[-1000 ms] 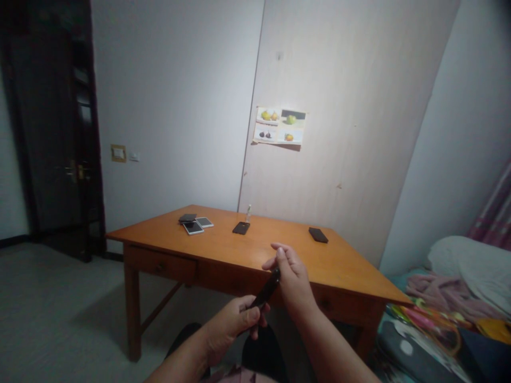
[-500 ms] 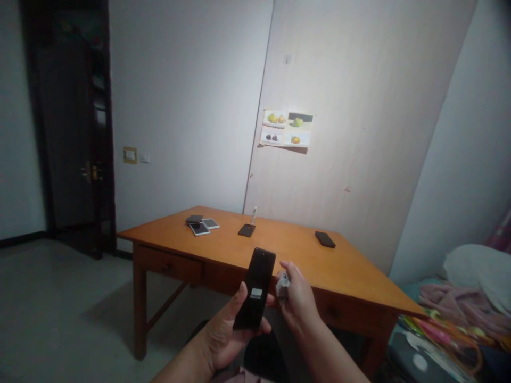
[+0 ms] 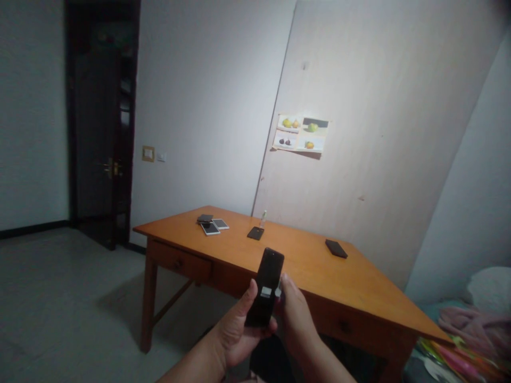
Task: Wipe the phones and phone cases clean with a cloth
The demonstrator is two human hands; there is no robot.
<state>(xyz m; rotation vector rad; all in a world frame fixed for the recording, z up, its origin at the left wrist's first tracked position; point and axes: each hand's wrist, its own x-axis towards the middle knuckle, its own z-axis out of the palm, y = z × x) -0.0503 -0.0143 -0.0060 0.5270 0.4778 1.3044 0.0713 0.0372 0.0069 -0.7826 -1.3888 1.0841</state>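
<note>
A black smartphone point(image 3: 272, 268) is gripped upright in my left hand point(image 3: 235, 332), thumb along its left edge and fingers behind it. A small pale patch, perhaps a reflection, shows on its dark screen. At the phone's right edge is my right hand point(image 3: 298, 316), fingers closed on a crumpled whitish cloth or tissue point(image 3: 278, 292), mostly hidden now. Both hands are in front of the near edge of the wooden table point(image 3: 303, 266).
On the table lie white-framed devices point(image 3: 210, 229) with a dark one point(image 3: 205, 218) beside them, a black phone point(image 3: 255, 233) near a small clear bottle point(image 3: 263, 219), and a dark flat case point(image 3: 336, 248). Fabrics point(image 3: 471, 330) are piled at the right. A dark doorway point(image 3: 98, 133) stands left.
My right hand has come in against the phone's right edge, and less of the whitish cloth shows. The whole view has shifted and tilted slightly; the phone stays in my left hand.
</note>
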